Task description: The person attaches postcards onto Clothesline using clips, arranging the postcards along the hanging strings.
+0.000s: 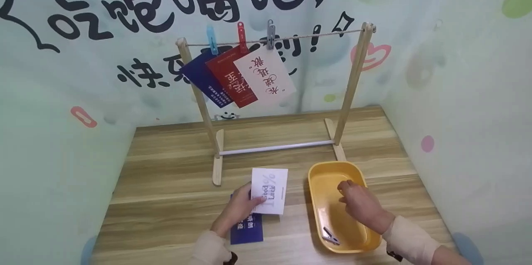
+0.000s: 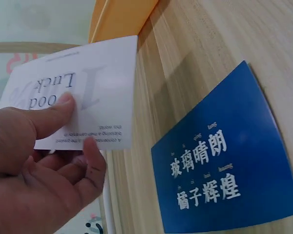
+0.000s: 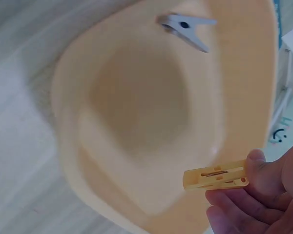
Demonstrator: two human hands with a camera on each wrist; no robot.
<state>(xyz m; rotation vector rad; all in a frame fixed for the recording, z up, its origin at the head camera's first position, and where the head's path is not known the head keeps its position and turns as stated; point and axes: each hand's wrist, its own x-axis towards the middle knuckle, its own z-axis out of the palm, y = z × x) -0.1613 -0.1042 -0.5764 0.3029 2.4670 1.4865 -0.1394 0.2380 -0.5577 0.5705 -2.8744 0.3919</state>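
Observation:
My left hand (image 1: 237,210) pinches a white "Good Luck" card (image 1: 277,188), with the thumb over its printed face. Beneath the card, a blue card (image 1: 248,236) with white characters lies on the wooden table, partly covered in the head view. Over the yellow tray (image 1: 326,177), my right hand (image 1: 362,205) holds a yellow clothespin (image 3: 215,176) between thumb and fingers, seen in the right wrist view. A grey clothespin (image 3: 188,30) lies inside the tray, at its near end in the head view.
A wooden rack (image 1: 353,82) stands at the back with a string across its top. On the string hang a blue card (image 1: 208,84), a red card (image 1: 232,75) and a white card (image 1: 266,75), held by blue, red and grey clothespins. Printed walls surround the table.

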